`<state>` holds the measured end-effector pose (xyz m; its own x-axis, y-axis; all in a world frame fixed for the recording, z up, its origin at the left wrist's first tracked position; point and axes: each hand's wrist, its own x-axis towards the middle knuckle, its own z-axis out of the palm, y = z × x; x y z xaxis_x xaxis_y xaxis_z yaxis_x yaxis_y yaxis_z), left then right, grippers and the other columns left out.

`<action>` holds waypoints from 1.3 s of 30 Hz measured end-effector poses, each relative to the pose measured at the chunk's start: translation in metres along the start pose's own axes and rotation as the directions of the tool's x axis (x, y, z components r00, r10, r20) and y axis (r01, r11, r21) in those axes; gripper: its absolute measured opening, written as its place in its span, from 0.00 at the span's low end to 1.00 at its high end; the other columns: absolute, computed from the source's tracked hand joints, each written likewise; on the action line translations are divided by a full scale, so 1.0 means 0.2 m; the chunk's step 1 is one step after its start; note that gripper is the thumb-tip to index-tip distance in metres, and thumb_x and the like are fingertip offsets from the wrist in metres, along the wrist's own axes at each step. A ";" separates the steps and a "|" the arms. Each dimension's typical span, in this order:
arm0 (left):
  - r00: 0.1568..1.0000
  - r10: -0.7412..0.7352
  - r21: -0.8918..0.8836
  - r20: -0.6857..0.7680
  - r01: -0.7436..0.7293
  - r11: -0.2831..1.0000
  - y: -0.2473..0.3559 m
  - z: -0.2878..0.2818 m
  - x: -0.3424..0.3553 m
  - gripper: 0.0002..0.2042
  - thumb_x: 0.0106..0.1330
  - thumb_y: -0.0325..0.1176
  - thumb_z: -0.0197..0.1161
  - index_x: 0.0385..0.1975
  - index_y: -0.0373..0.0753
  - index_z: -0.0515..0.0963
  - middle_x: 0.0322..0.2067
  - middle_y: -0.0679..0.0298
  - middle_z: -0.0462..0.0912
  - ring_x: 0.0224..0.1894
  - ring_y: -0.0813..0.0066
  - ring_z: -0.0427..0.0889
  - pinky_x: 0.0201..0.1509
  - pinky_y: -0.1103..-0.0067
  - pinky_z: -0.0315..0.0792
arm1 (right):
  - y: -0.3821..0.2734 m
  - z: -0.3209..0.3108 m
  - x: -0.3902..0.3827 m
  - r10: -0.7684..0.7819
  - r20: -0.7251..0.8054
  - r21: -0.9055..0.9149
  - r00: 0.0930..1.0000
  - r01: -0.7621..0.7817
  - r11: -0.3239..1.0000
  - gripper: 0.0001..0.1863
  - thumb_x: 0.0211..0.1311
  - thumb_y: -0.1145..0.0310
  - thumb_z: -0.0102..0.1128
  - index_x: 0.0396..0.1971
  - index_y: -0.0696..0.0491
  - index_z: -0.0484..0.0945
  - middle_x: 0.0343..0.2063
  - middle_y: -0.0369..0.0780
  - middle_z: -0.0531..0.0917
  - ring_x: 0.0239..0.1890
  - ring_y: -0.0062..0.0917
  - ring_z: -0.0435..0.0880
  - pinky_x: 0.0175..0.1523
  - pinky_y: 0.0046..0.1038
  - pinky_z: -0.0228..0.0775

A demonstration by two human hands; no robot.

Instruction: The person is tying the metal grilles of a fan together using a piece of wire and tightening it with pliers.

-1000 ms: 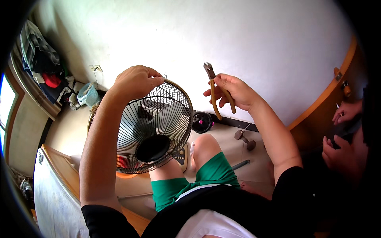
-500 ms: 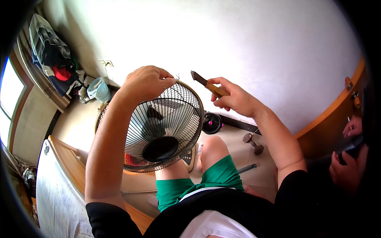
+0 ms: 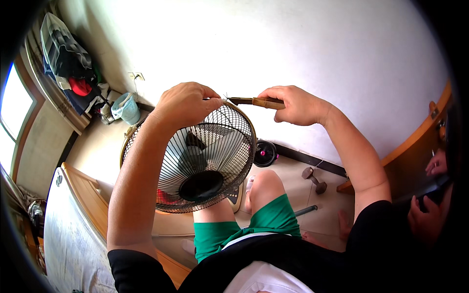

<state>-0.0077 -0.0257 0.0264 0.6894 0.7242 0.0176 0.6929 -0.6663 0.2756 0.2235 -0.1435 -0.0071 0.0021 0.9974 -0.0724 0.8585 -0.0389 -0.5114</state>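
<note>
A standing fan (image 3: pixel 207 161) with a black wire guard is in front of me, its round cage facing up toward me. My left hand (image 3: pixel 188 103) is closed on the top of the guard's rim, thumb and fingers pinched together. Just beside those fingertips, a thin wire end (image 3: pixel 225 96) sticks up from the rim. My right hand (image 3: pixel 300 105) is wrapped round a pair of pliers (image 3: pixel 259 102) with a dark metal head and yellow-brown handles. They lie nearly level, their tip at the wire; whether the jaws grip it is too small to tell.
Beyond the fan are a white wall, a light-blue bin (image 3: pixel 126 108) and piled clothes (image 3: pixel 73 63). On the floor to the right lie a dumbbell (image 3: pixel 314 180) and a black wheel (image 3: pixel 264 153). A bed (image 3: pixel 73 234) is at left; another person's hands (image 3: pixel 424 215) show at right.
My right hand has turned the pliers from slanting to nearly level and brought their tip to the wire at the rim. My left hand keeps its hold on the guard.
</note>
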 end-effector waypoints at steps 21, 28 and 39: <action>1.000 0.004 0.015 -0.009 -0.004 1.000 -0.01 0.01 0.00 0.19 0.66 0.51 0.58 0.45 0.46 0.86 0.37 0.62 0.88 0.43 0.67 0.85 0.53 0.71 0.75 | 0.06 0.06 0.00 -0.140 -0.062 0.037 0.988 0.142 0.989 0.33 0.42 0.79 0.61 0.56 0.53 0.74 0.46 0.39 0.78 0.49 0.29 0.76 0.53 0.30 0.73; 1.000 -0.005 -0.017 -0.015 0.005 1.000 -0.01 0.01 0.00 0.17 0.66 0.50 0.62 0.44 0.48 0.87 0.36 0.60 0.88 0.40 0.69 0.85 0.49 0.72 0.76 | 0.06 0.06 0.03 -0.160 -0.076 0.037 0.984 0.164 0.986 0.32 0.43 0.79 0.62 0.56 0.53 0.74 0.46 0.39 0.78 0.49 0.29 0.76 0.54 0.31 0.73; 1.000 0.004 0.011 0.002 -0.004 1.000 -0.01 0.01 0.00 0.18 0.64 0.50 0.58 0.44 0.47 0.87 0.34 0.62 0.88 0.41 0.68 0.85 0.51 0.71 0.76 | -0.02 0.03 0.02 -0.180 -0.107 -0.158 0.978 0.162 0.974 0.21 0.53 0.67 0.70 0.48 0.56 0.79 0.36 0.43 0.84 0.37 0.34 0.82 0.47 0.34 0.75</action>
<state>-0.0088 -0.0245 0.0238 0.6926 0.7211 0.0169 0.6923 -0.6711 0.2653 0.2175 -0.1389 -0.0099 -0.0977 0.9888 0.1126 0.9174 0.1334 -0.3750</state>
